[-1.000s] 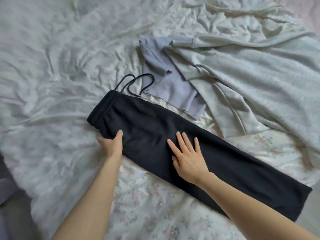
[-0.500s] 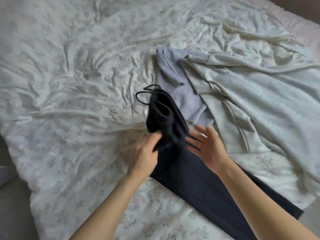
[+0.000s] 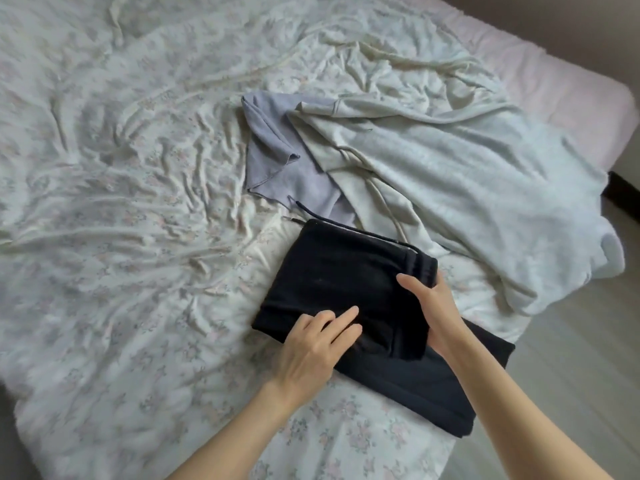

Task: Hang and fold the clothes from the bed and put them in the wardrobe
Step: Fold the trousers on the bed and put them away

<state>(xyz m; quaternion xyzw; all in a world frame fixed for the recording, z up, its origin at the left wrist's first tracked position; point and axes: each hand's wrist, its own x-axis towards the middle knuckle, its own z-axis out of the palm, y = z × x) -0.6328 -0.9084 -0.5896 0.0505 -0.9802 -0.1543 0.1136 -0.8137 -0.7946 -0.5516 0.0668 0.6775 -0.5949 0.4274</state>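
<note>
Black trousers (image 3: pixel 339 278) lying folded over on the bed (image 3: pixel 121 202), waistband end doubled back under both grips. Right hand (image 3: pixel 431 306) curling around the folded waistband edge, pinching it. Left hand (image 3: pixel 311 344) resting fingers relaxed, flat on the near fold. Beyond the right grip, lying rumpled: grey sweatshirt (image 3: pixel 467 174), lilac top (image 3: pixel 277 157).

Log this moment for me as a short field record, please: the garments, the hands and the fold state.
surface: bed with floral sheet
black trousers: folded over, waistband at right
drawstring: trails at the far edge
left hand: rests flat on the fold
right hand: grips the waistband end
lilac garment: unfolded, behind
pale grey garment: unfolded, overlapping it
</note>
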